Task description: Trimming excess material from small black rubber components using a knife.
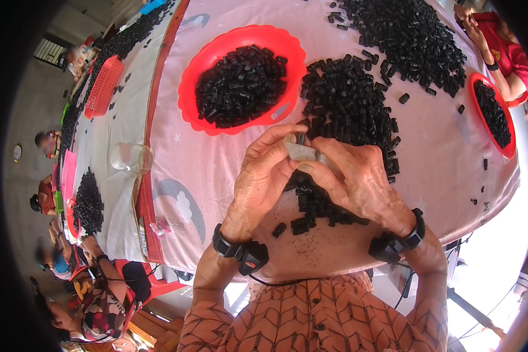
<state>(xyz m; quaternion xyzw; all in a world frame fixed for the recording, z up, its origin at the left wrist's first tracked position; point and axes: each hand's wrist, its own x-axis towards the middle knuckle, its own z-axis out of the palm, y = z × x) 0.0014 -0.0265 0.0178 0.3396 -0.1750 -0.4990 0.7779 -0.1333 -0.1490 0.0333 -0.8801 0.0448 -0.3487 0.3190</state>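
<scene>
Nearest, at 6 o'clock: two forearms in orange chevron-patterned sleeves, each with a black wrist-worn band. Left hand (264,176) and right hand (358,179) meet just above the bench edge; both grips are pinched closed on one small pale translucent plastic strip (304,152), with a small black cylindrical plastic piece (301,138) nipped at its top between the left fingertips. Risk, as judged: the black piece is tiny and held only by the tips, so a slip could drop it into the loose black pieces under the hands (314,205), where it would be lost among its like; pieces near the front edge at 6 o'clock could roll off the pink cloth-covered bench (205,176). At 12 o'clock: the heaped pile of black pieces (346,100), touching the round red plastic basin filled with black pieces (240,79) at 11 o'clock. Open cloth lies at 9 and 3 o'clock. At 9 o'clock stands a clear glass cup (132,157), well apart. At 2 o'clock a second red basin (494,114) sits by another person's red sleeve (510,56).
</scene>
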